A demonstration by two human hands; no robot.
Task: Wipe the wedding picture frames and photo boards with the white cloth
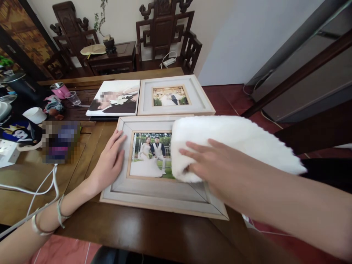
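the framed wedding portrait [150, 172] lies flat on the wooden table [129, 223], between the two hands: its left edge is under the left hand [112, 159], while its right part is covered by a fluffy white cloth [233, 137] that runs out past the frame's right side, beneath the right hand [202, 159]. the left hand is loosely unfolded, fingers and thumb resting on the pale border without clasping it. the right hand is spread across the cloth's near left end, fingers reaching left, slightly blurred; whether it pinches the fabric or only presses on it i cannot tell. at the far left, a dark mug [23, 132] carries a cartoon face under a yellow crown; the smartphone [62, 143] near it is pixelated, so anything written there is unreadable. the left forearm comes in from the near left, wearing a pale bangle [38, 227] and a thin greenish bracelet [59, 211]; the right forearm stretches in from the near right, low over the cloth. just beyond the portrait are a photo panel [115, 97] on the left and a second framed wedding photo [170, 96] on the right, side by side.
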